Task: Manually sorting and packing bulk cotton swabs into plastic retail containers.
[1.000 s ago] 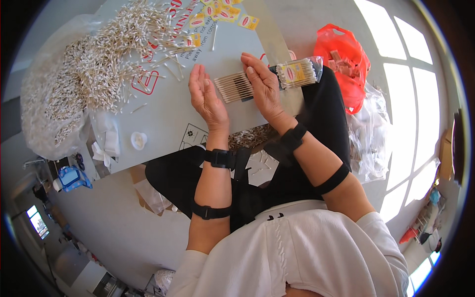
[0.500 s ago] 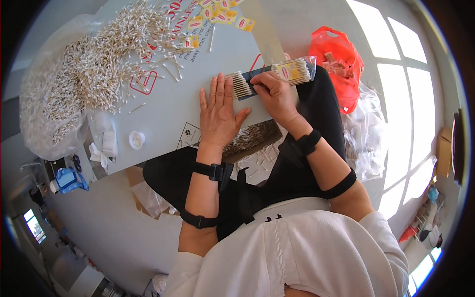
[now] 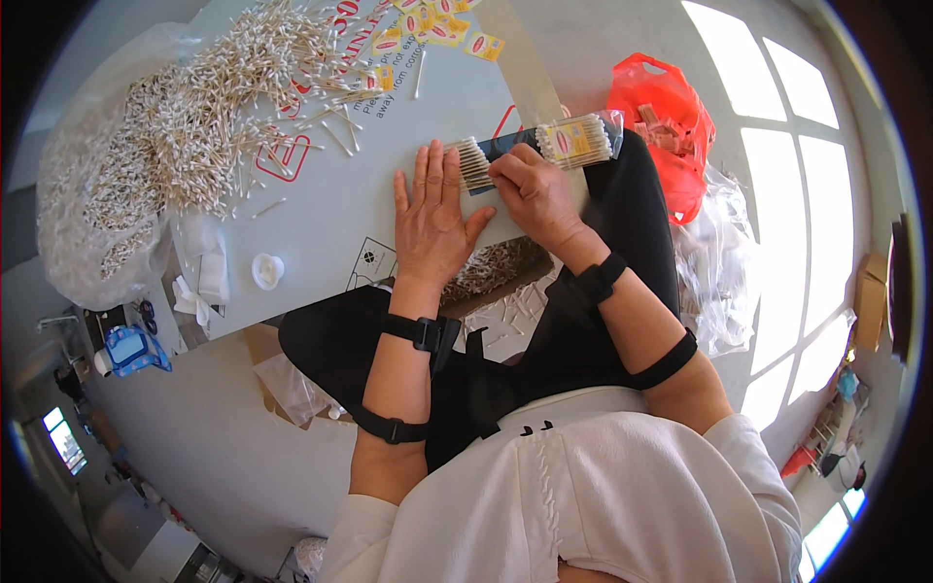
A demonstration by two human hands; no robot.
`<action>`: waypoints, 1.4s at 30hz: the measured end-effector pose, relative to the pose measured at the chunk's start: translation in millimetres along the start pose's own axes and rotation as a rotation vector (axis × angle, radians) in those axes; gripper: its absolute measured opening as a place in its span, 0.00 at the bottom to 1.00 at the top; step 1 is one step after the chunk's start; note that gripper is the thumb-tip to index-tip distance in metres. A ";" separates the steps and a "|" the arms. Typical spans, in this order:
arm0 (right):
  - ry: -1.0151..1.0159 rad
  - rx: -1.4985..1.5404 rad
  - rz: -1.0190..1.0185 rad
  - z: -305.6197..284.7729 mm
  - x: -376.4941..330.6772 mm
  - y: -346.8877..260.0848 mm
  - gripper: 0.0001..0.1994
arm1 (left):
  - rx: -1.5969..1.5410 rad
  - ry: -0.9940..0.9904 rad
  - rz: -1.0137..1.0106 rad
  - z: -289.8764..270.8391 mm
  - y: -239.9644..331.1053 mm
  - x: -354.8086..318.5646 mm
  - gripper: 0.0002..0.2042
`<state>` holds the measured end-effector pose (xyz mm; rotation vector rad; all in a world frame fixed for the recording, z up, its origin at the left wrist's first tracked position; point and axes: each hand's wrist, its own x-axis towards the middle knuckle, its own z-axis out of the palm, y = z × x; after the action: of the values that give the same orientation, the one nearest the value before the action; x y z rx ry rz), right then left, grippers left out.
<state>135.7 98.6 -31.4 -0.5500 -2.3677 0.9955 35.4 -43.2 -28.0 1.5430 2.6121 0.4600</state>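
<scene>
My left hand (image 3: 433, 219) lies flat on the grey table with its fingers spread, beside a row of cotton swabs (image 3: 470, 165). That row rests side by side on a dark blue strip (image 3: 501, 144). At the row's right end, my right hand (image 3: 540, 199) has its fingers pinched together against the swabs; what is between the fingertips is hidden. Just right of this hand, at the table's edge, lies a clear packet of cotton swabs (image 3: 587, 142) with a yellow card inside.
A big heap of loose cotton swabs (image 3: 209, 126) spills from a clear bag at the left. Yellow cards (image 3: 442, 27) lie at the back, a small white cup (image 3: 267, 271) near the front edge. A box of swabs (image 3: 496, 267) sits below the edge; a red bag (image 3: 661, 126) stands right.
My right hand has shifted slightly left and nearer, its fingers curling in tighter at the end of the swab row. The left hand stays almost in place.
</scene>
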 end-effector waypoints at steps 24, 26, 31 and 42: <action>-0.036 -0.019 0.065 -0.4 4.7 -2.2 0.07 | 0.005 0.008 -0.008 3.7 -2.0 -0.3 0.43; -0.035 -0.032 0.062 0.1 7.7 -2.7 0.06 | 0.005 0.000 -0.010 4.5 -2.6 -0.6 0.43; -0.062 -0.098 0.055 0.5 10.8 -2.6 0.10 | 0.010 0.000 -0.010 4.2 -2.0 -0.5 0.42; -0.059 -0.090 0.055 1.8 14.4 -2.5 0.09 | -0.002 0.013 -0.013 3.7 -1.3 -0.4 0.42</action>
<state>122.8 103.7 -26.3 -0.6309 -2.4712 0.9450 35.2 -43.3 -31.9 1.5263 2.6287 0.4730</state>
